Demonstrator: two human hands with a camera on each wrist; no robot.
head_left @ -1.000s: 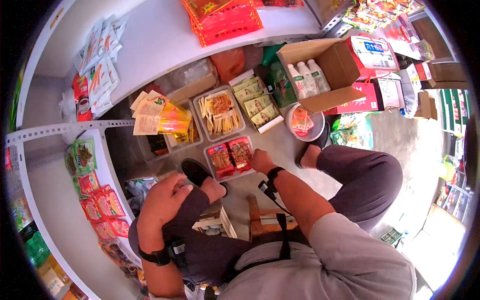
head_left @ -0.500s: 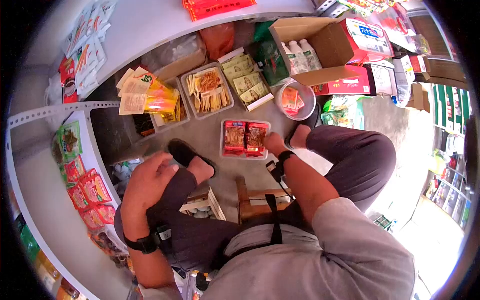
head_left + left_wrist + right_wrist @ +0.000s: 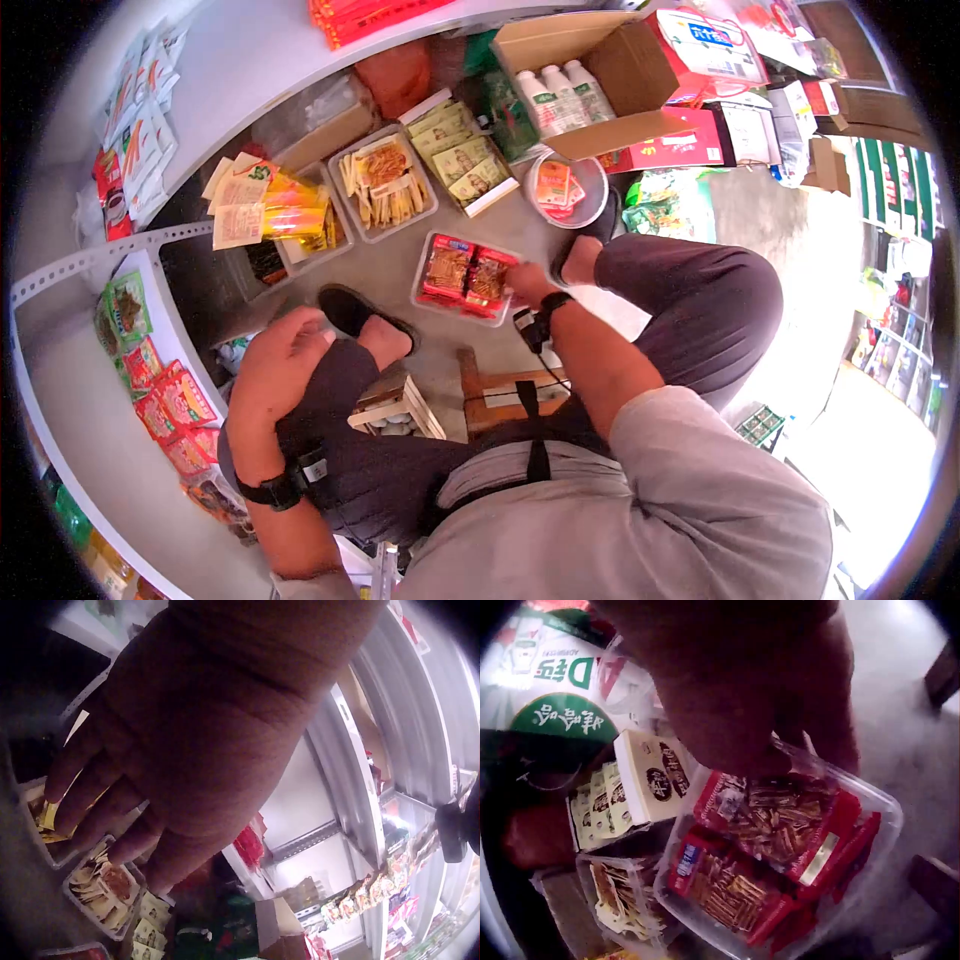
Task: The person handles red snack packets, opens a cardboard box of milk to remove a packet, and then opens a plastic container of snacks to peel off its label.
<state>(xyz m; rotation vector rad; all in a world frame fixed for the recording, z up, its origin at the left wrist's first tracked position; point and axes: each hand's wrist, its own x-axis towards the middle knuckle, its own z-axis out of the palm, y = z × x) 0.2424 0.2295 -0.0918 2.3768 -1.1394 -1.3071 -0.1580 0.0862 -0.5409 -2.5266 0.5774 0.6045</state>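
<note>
My right hand (image 3: 525, 283) grips the right edge of a clear plastic box (image 3: 891, 814) on the floor. Two stacks of red snack packets (image 3: 791, 825) with brown strips showing through their windows fill this box. In the right wrist view the hand covers part of the rim, and its fingertips are hidden. My left hand (image 3: 280, 360) rests at the left knee, fingers loosely extended and holding nothing. Beyond the box stand a tray of wrapped sticks (image 3: 383, 190), a carton of pale green sachets (image 3: 462, 160) and a round tub (image 3: 598, 200) with red and orange packets.
Yellow pouches (image 3: 285, 205) lie over another tray at left. An open cardboard box (image 3: 625, 75) with white bottles stands at the back right. Shelves (image 3: 70, 330) with snack packets curve along the left. A wooden crate (image 3: 400, 408) sits between the legs, by a wooden stool (image 3: 490, 385).
Held by the right hand, the box of red packets has slid right relative to the other trays, away from the left foot. The left hand stays at the knee. The head view has shifted.
</note>
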